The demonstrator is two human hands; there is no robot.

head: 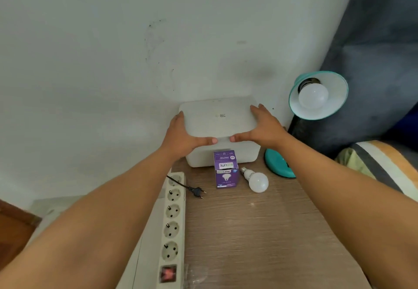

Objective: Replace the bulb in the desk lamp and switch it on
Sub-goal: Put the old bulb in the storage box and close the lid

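Observation:
A teal desk lamp (pixel 339 98) stands at the table's far right, its shade tilted toward me with a white bulb (pixel 313 96) screwed in. Its round teal base (pixel 279 164) rests on the table. A loose white bulb (pixel 256 180) lies beside a purple bulb carton (pixel 225 170). The lamp's black plug (pixel 196 191) lies unplugged next to the power strip (pixel 173 225). My left hand (pixel 185 136) and my right hand (pixel 263 126) grip the two sides of the lid of a white plastic box (pixel 219 121) against the wall.
The wooden table (pixel 260 243) runs toward me. The power strip lies along its left edge, its red switch (pixel 168 273) near me. A grey upholstered headboard (pixel 373 62) and striped bedding (pixel 384 166) sit to the right. A white wall is behind.

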